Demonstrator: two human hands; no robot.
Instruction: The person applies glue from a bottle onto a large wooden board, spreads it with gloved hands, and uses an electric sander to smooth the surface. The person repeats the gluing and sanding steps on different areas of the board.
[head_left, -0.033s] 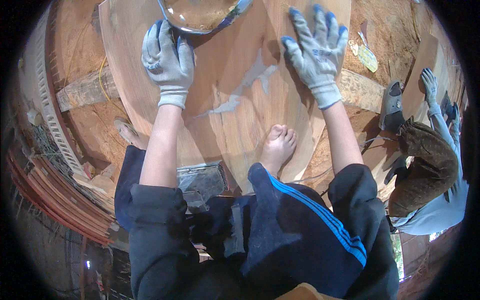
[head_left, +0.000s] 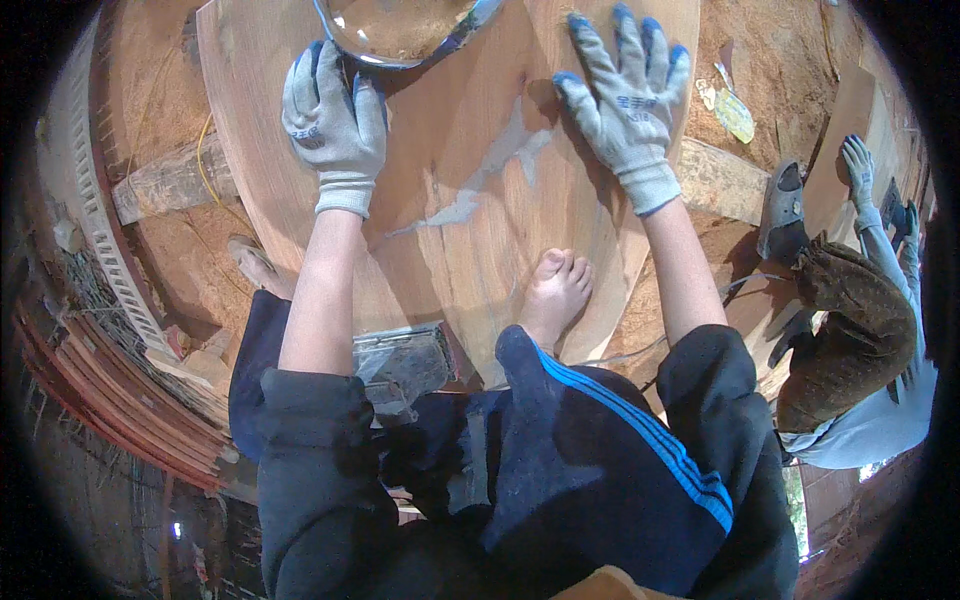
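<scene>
My left hand [head_left: 337, 118], in a grey knit glove with blue-coated fingertips, rests on a broad wooden board [head_left: 420, 150]. Its fingers stretch forward, and the tips lie against the rim of a round, blue-edged basin [head_left: 400, 62] with brown dust inside. Farther right, my right hand [head_left: 628, 105], gloved alike, lies flat on the same board with fingers spread and nothing held. Between the hands and my bare foot [head_left: 558, 288], a jagged grey filler patch [head_left: 490, 165] crosses the wood grain.
A dusty grey box-like thing [head_left: 405, 362] sits beside my left forearm. Timber beams [head_left: 720, 180] run under the board, over sawdust-coloured ground. At right, a co-worker in a brown cap [head_left: 855, 330] bends over another plank [head_left: 845, 130]. Stacked reddish strips [head_left: 130, 400] lie at left.
My right hand has slid slightly forward and to the left on the board. My left hand and the basin have hardly moved.
</scene>
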